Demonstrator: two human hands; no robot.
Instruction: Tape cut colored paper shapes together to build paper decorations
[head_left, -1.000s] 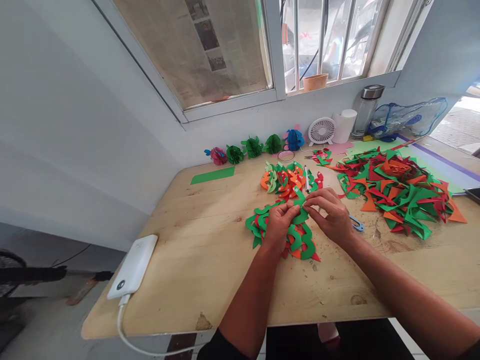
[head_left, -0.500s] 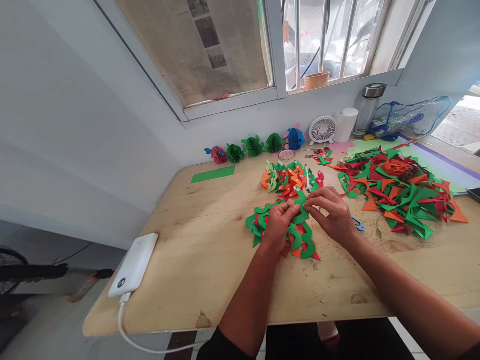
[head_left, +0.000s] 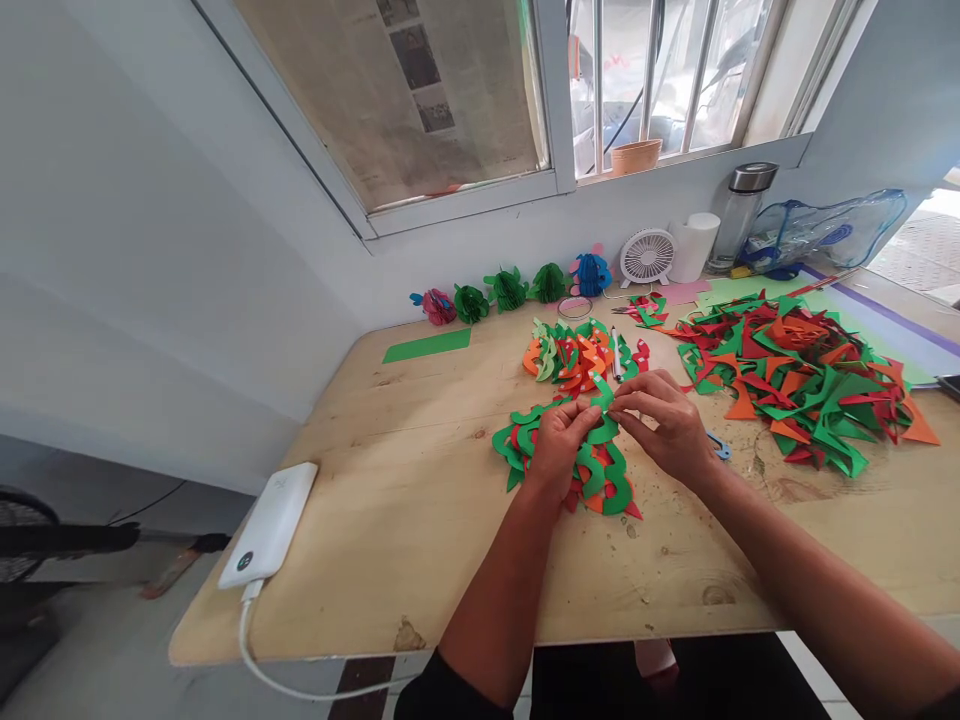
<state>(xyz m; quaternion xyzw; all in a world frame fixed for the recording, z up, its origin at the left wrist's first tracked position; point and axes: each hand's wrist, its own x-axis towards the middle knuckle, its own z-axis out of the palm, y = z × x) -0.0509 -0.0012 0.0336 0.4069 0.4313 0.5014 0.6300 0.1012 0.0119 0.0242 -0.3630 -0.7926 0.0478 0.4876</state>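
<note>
A green curved paper piece point(head_left: 602, 432) is pinched in my left hand point(head_left: 561, 440), just above a pile of wavy green, red and orange cut-outs point(head_left: 616, 492) on the table. My right hand point(head_left: 664, 420) has its thumb and forefinger pressed together at the right edge of the same green piece. Behind my hands lies a second group of orange, red and green curved pieces point(head_left: 576, 358), with a white pen point(head_left: 616, 354) at its right side.
Right of my hands spreads a large heap of paper scraps point(head_left: 802, 375), with a blue-handled tool point(head_left: 718, 446) nearby. Folded paper figures point(head_left: 506, 290), a small fan point(head_left: 647, 257) and a bottle point(head_left: 739, 220) line the wall. A white power bank point(head_left: 268, 525) lies on the left.
The camera view has shifted slightly. Both hands keep nearly the same hold on the green piece.
</note>
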